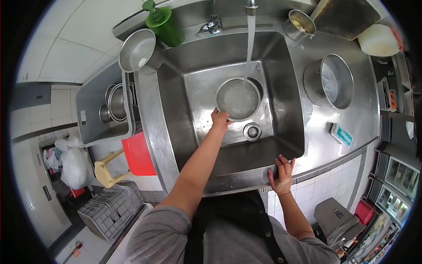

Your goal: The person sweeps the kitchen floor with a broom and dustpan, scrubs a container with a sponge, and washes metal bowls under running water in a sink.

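Note:
Inside the steel sink (176, 101), a round metal pot (238, 99) stands under running water (250, 44) and holds cloudy, bubbly water. My left hand (221, 119) grips the pot's near-left rim, its fingers partly hidden at the edge. Just beside the pot lies the drain (252, 131). My right hand (281, 176) rests on the sink's front edge with its fingers spread, holding nothing. The tap (251, 6) pours from above.
On the right counter stand a large steel pot (329, 82), a sponge brush (342, 134) and a small pot with scraps (300, 24). To the left are an empty steel pot (139, 52), a green pump bottle (165, 24) and a grey bin (103, 105) holding metal bowls.

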`<state>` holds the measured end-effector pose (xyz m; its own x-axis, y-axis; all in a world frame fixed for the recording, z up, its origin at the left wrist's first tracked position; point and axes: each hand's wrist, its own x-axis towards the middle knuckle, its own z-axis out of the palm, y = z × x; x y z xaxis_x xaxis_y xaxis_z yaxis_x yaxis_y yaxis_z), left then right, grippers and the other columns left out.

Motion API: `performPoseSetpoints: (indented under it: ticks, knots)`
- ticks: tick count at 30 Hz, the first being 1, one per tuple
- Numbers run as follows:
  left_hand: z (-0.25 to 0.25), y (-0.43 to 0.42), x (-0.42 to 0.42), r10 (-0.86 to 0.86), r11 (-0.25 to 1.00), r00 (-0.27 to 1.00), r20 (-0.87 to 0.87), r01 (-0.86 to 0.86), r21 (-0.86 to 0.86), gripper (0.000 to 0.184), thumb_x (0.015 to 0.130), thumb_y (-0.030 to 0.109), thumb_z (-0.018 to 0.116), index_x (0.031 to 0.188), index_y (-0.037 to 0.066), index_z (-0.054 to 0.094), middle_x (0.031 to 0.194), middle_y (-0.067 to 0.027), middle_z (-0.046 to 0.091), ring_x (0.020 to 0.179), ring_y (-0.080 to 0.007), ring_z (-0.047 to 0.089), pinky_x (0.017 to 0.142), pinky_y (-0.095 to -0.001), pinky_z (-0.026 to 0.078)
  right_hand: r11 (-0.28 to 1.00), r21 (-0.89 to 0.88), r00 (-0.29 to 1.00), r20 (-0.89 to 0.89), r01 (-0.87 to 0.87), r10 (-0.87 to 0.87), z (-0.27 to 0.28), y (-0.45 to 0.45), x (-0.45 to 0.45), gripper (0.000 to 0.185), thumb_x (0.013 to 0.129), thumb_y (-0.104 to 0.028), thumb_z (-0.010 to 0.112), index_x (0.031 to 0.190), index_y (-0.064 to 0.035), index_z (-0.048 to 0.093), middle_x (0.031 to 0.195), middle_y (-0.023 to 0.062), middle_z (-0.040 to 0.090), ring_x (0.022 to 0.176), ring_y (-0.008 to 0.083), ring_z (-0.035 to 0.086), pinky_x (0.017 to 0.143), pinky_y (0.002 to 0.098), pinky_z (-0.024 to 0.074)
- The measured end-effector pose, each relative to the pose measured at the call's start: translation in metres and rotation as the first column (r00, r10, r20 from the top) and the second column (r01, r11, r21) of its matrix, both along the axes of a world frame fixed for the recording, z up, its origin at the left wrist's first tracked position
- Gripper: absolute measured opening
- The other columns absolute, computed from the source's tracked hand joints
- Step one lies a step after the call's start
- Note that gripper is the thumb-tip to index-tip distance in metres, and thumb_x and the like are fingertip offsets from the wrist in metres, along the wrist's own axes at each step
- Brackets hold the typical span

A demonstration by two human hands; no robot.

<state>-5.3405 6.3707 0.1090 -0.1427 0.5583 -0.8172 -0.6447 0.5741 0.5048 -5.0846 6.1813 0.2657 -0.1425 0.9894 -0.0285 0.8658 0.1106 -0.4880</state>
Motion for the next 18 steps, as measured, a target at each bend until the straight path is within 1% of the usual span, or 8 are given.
performPoseSetpoints:
  ticks: [2, 5, 9, 11, 12, 15, 16, 18]
  knots:
    - [-0.02, -0.01, -0.01, 0.039, 0.999, 0.996, 0.075, -0.04, 0.012, 0.053, 0.068, -0.015, 0.049, 0.119, 0.001, 0.046, 0.111, -0.0191, 0.054, 0.095, -0.0383, 0.061, 0.077, -0.0574, 0.057, 1.0, -0.001, 1.0, 0.004, -0.003, 0.003, 0.001, 0.0, -0.001, 0.043, 0.076, -0.016, 0.067, 0.114, 0.0016, 0.055, 0.124, 0.0173, 0.05, 0.116, 0.0347, 0.05, 0.111, 0.0597, 0.0133]
    - [-0.053, -0.034, -0.023, 0.189, 0.981, 0.982, 0.018, -0.188, -0.048, 0.054, 0.067, -0.013, 0.049, 0.118, 0.003, 0.048, 0.104, -0.0198, 0.056, 0.082, -0.0386, 0.064, 0.067, -0.0552, 0.06, 1.0, -0.013, 1.0, 0.009, -0.011, 0.011, 0.001, 0.001, -0.002, 0.041, 0.077, -0.014, 0.065, 0.113, 0.0021, 0.054, 0.123, 0.017, 0.05, 0.117, 0.0345, 0.049, 0.111, 0.06, 0.0128]
    - [-0.093, -0.068, -0.049, 0.291, 0.946, 0.957, 0.015, -0.285, -0.153, 0.056, 0.067, -0.013, 0.049, 0.12, 0.006, 0.046, 0.104, -0.0177, 0.055, 0.086, -0.0366, 0.061, 0.062, -0.047, 0.059, 0.999, -0.021, 0.999, 0.039, -0.035, 0.036, -0.001, 0.001, -0.001, 0.041, 0.076, -0.013, 0.063, 0.114, 0.0014, 0.054, 0.122, 0.0164, 0.051, 0.118, 0.034, 0.048, 0.112, 0.0597, 0.0118]
    - [-0.144, -0.085, -0.066, 0.359, 0.897, 0.933, -0.029, -0.354, -0.264, 0.057, 0.068, -0.013, 0.049, 0.122, 0.008, 0.046, 0.102, -0.0164, 0.055, 0.084, -0.0358, 0.06, 0.057, -0.0445, 0.057, 0.998, -0.037, 0.998, 0.051, -0.044, 0.046, -0.002, 0.001, 0.0, 0.042, 0.076, -0.013, 0.062, 0.115, 0.0, 0.054, 0.12, 0.0157, 0.052, 0.119, 0.0337, 0.048, 0.112, 0.0602, 0.0102]
    - [-0.16, -0.091, -0.074, 0.393, 0.866, 0.918, -0.054, -0.389, -0.315, 0.058, 0.069, -0.012, 0.05, 0.122, 0.009, 0.045, 0.1, -0.0158, 0.054, 0.082, -0.0354, 0.059, 0.054, -0.0432, 0.055, 0.998, -0.041, 0.997, 0.062, -0.051, 0.053, -0.003, 0.001, 0.0, 0.042, 0.076, -0.013, 0.062, 0.115, -0.0004, 0.054, 0.12, 0.0155, 0.052, 0.119, 0.0336, 0.048, 0.112, 0.0604, 0.0098]
    - [-0.169, -0.106, -0.088, 0.43, 0.825, 0.89, -0.151, -0.456, -0.333, 0.043, 0.07, -0.011, 0.055, 0.109, 0.008, 0.051, 0.106, -0.0169, 0.052, 0.094, -0.0387, 0.057, 0.077, -0.0556, 0.055, 0.997, -0.047, 0.995, 0.074, -0.064, 0.067, -0.005, 0.002, -0.001, 0.041, 0.076, -0.015, 0.06, 0.114, -0.0025, 0.054, 0.12, 0.0143, 0.052, 0.119, 0.0332, 0.047, 0.111, 0.0616, 0.0078]
    - [-0.166, -0.107, -0.091, 0.381, 0.833, 0.904, -0.193, -0.427, -0.352, 0.043, 0.071, -0.009, 0.055, 0.111, 0.007, 0.051, 0.11, -0.0177, 0.052, 0.098, -0.0389, 0.057, 0.078, -0.0554, 0.054, 0.996, -0.052, 0.994, 0.078, -0.07, 0.074, -0.005, 0.003, -0.001, 0.04, 0.076, -0.015, 0.06, 0.114, -0.0029, 0.054, 0.12, 0.0139, 0.052, 0.119, 0.0331, 0.047, 0.111, 0.0617, 0.0074]
    - [-0.157, -0.108, -0.095, 0.32, 0.908, 0.938, -0.136, -0.345, -0.238, 0.055, 0.072, -0.009, 0.054, 0.122, 0.012, 0.047, 0.12, -0.0141, 0.05, 0.105, -0.0371, 0.055, 0.079, -0.0547, 0.053, 0.994, -0.059, 0.992, 0.086, -0.088, 0.093, -0.006, 0.003, -0.001, 0.04, 0.076, -0.015, 0.06, 0.114, -0.0043, 0.055, 0.121, 0.0129, 0.052, 0.119, 0.0325, 0.047, 0.111, 0.0625, 0.0061]
